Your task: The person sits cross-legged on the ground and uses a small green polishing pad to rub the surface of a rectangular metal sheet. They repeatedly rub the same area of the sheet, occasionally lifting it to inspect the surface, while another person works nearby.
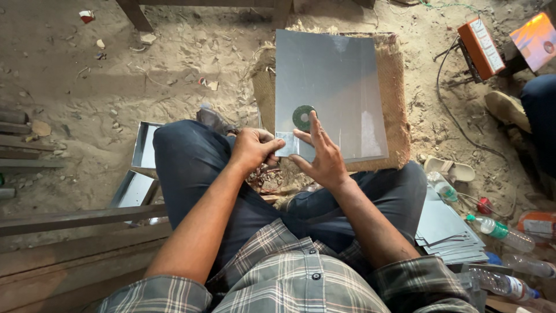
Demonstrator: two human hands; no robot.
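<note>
I sit cross-legged on the sandy floor (116, 87) with a flat grey metal sheet (330, 87) lying in front of my knees on a woven jute mat (397, 87). My left hand (252, 149) is curled closed at the sheet's near left corner, fingers pinching a strip of clear film (288, 144) that covers the metal there. My right hand (324, 156) is spread open just beside it, palm on the sheet's near edge and fingers stretched up over the metal, the longest fingertip touching a small green ring-shaped disc (303, 117) that rests on the sheet.

As for things that hold something: to my left, two shallow folded metal trays (139, 168) lie on the sand, one partly behind my left knee; I cannot see anything inside them. At my right thigh sits a stack of flat grey metal sheets (449, 232). Next to it lie several clear plastic bottles (498, 229), one with a green cap; how full they are I cannot tell.

Farther right, an orange box-shaped machine (480, 49) stands on the sand with a dark cable (457, 127) trailing from it. A pale sandal (449, 169) lies near my right knee, and another person's shoe and dark trouser leg (533, 104) show at the right edge. Wooden planks (75, 232) run along my left side.
</note>
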